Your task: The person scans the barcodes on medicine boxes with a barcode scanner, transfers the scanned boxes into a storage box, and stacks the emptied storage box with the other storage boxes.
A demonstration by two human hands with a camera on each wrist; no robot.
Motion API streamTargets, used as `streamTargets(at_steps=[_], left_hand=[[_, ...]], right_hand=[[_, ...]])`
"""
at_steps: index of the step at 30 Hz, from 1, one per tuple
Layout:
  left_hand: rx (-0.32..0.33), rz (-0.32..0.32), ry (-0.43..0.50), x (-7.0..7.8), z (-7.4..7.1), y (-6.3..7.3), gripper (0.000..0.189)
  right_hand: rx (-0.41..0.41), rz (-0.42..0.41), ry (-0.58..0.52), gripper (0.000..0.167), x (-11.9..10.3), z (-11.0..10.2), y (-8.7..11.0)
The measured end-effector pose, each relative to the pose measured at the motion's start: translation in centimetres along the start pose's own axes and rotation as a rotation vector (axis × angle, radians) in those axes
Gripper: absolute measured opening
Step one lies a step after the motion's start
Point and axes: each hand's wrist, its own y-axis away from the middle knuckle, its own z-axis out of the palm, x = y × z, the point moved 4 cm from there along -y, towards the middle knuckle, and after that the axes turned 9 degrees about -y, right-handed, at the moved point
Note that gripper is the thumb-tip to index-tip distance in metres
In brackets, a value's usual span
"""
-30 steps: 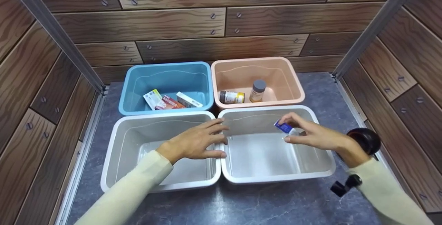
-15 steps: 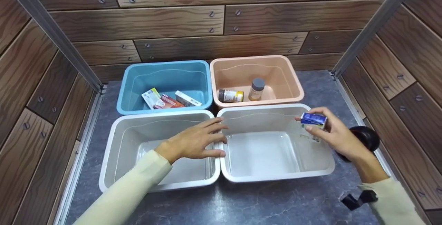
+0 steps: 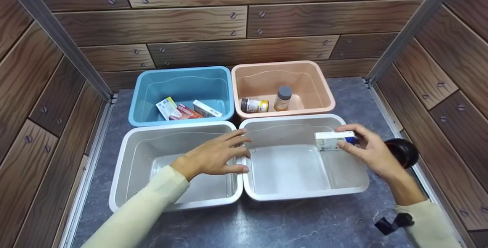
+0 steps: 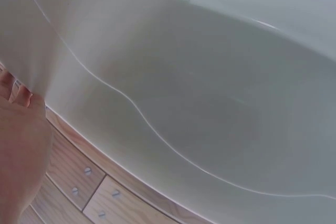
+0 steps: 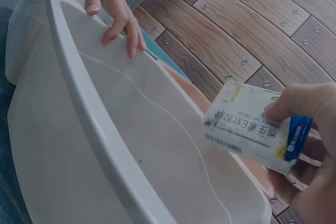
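In my right hand (image 3: 371, 149) I hold a small white medicine box (image 3: 329, 141) with a blue end, above the right side of the near right white bin (image 3: 305, 196). The right wrist view shows the thumb on the printed face of this medicine box (image 5: 249, 119) and fingers bent behind it. My left hand (image 3: 215, 154) rests with spread fingers across the adjoining rims of that bin and the near left white bin (image 3: 179, 207). Only part of the left hand (image 4: 21, 145) shows in the left wrist view, beside a bin wall.
A blue bin (image 3: 135, 99) at the back left holds several medicine boxes (image 3: 185, 111). The peach bin (image 3: 331, 95) beside it has a lying bottle (image 3: 255, 105) and an upright bottle (image 3: 283, 98). A black round object (image 3: 402, 152) stands beyond my right hand.
My right hand has lifted the medicine box from inside the near right bin and moved right, then turned it so its long white printed side shows. The left hand stays in place.
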Motion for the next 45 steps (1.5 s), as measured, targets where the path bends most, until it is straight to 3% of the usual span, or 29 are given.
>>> streamTargets(at_steps=[7, 12, 17, 25, 28, 31, 34, 38, 45], left_hand=[[0.025, 0.003, 0.003, 0.1, -0.2, 0.2, 0.052], [0.015, 0.000, 0.000, 0.1, -0.1, 0.1, 0.053], [-0.008, -0.009, 0.006, 0.0, 0.1, -0.1, 0.056], [-0.006, -0.014, 0.004, -0.1, 0.0, -0.1, 0.056], [-0.012, -0.014, 0.007, -0.1, 0.0, -0.1, 0.057], [-0.005, -0.008, 0.015, -0.1, 0.0, 0.0, 0.056], [0.011, 0.003, 0.020, 0.0, 0.0, 0.0, 0.054], [0.010, 0.002, 0.018, -0.1, 0.1, 0.0, 0.054], [0.002, -0.001, 0.014, -0.2, 0.2, 0.1, 0.055]], right_hand=[[0.124, -0.011, -0.214, 0.042, 0.6, -0.7, 0.2], [0.152, -0.091, -0.175, 0.041, 0.9, -1.0, 0.5], [0.217, -0.069, -0.244, 0.040, 1.5, -1.9, 0.9], [0.566, 0.036, -0.524, 0.069, 4.0, -5.4, 1.9], [0.690, 0.109, -0.572, 0.065, 5.8, -6.3, 2.7], [0.760, 0.171, -0.632, 0.060, 7.7, -6.9, 3.6], [0.774, 0.211, -0.748, 0.056, 9.5, -7.1, 4.8], [0.733, 0.254, -0.900, 0.051, 11.4, -6.7, 6.1], [0.651, 0.361, -1.021, 0.038, 14.1, -5.3, 7.8]])
